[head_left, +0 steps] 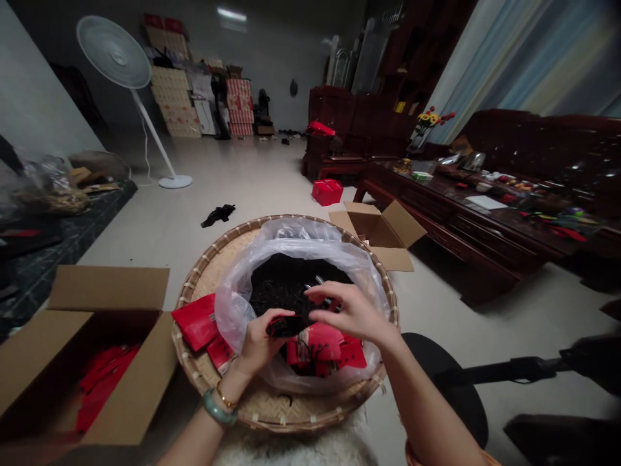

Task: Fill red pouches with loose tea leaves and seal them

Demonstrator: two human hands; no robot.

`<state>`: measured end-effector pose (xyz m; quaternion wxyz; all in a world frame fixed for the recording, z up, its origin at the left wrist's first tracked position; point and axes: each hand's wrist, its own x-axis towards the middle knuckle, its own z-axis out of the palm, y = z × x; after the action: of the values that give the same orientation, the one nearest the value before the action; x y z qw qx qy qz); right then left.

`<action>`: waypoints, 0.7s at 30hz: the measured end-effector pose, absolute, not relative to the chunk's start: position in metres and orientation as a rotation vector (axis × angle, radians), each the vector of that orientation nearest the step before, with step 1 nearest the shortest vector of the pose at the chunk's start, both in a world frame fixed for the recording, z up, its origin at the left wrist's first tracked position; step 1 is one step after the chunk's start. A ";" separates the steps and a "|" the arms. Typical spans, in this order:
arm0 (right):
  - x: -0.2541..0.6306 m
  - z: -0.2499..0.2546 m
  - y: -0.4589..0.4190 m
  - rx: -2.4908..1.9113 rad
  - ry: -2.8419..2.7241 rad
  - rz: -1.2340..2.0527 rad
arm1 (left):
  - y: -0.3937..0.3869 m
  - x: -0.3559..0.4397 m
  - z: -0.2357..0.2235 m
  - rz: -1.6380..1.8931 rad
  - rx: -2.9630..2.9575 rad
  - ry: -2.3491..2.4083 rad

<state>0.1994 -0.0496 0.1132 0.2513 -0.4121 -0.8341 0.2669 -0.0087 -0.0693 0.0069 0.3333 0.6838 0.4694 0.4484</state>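
My left hand is closed on the near side of a small red packet, whose gaping mouth shows black inside. Just right of it hovers my right hand, thumb and fingers apart, with nothing visible between them. Below both hands, a clear plastic bag with rolled-back edges holds loose black dried material. Shiny metal tips of some tool stick up there, partly behind my right hand. Several red packets lie at the bag's near side. More red packets rest left of the bag on a round woven bamboo tray.
An open cardboard box with red packets stands at the left. Another open box sits beyond the tray, near a dark wooden table. A black round base is close on the right. A white fan stands farther back.
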 end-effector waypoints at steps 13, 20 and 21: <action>0.156 0.027 0.012 -1.232 -1.515 1.452 | -0.026 -0.001 0.012 0.921 0.955 1.041; 0.153 0.019 0.017 -1.245 -1.495 1.415 | -0.024 -0.002 0.002 0.888 0.846 0.976; 0.153 0.017 0.017 -1.256 -1.489 1.405 | -0.024 -0.001 0.000 0.890 0.859 0.988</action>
<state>0.1533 0.0174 0.0170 0.3613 -0.4875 -0.5780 0.5455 -0.0014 -0.0241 0.0001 0.7028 0.3860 0.4439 0.3999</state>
